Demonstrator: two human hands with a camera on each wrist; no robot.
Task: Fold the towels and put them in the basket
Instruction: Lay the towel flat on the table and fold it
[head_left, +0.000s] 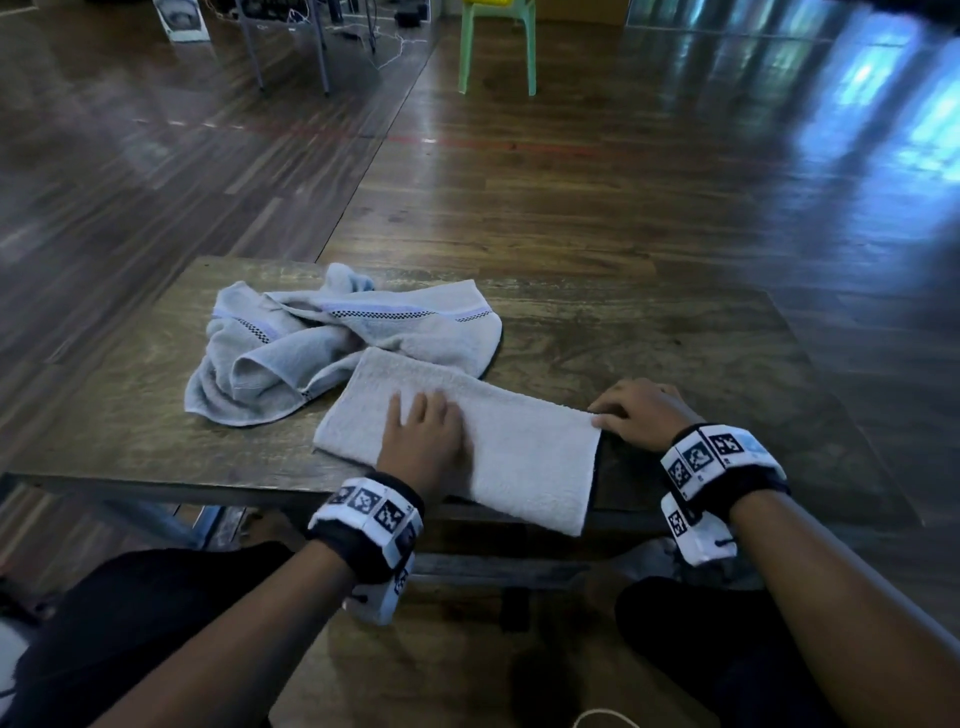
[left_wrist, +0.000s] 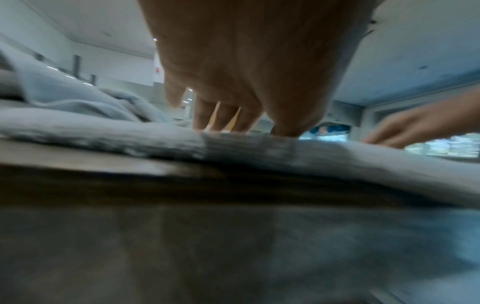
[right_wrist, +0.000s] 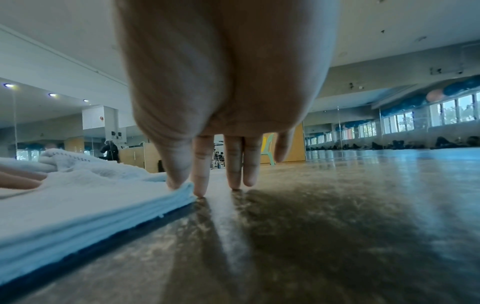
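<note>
A folded grey towel (head_left: 519, 457) lies on the near edge of the wooden table (head_left: 649, 332), with its near side hanging over. My left hand (head_left: 423, 431) lies flat on the towel's left half and presses it with straight fingers (left_wrist: 205, 115). My right hand (head_left: 636, 410) sits at the towel's far right corner. Its thumb (right_wrist: 176, 164) touches the top of the layered edge (right_wrist: 78, 205), and its other fingers stand on the bare table beside it. A crumpled grey towel with a checked stripe (head_left: 332, 343) lies behind. No basket is in view.
The right half of the table is bare wood. A green plastic chair (head_left: 496, 41) and metal table legs (head_left: 319, 47) stand far back on the wooden floor. My knees are under the table's near edge.
</note>
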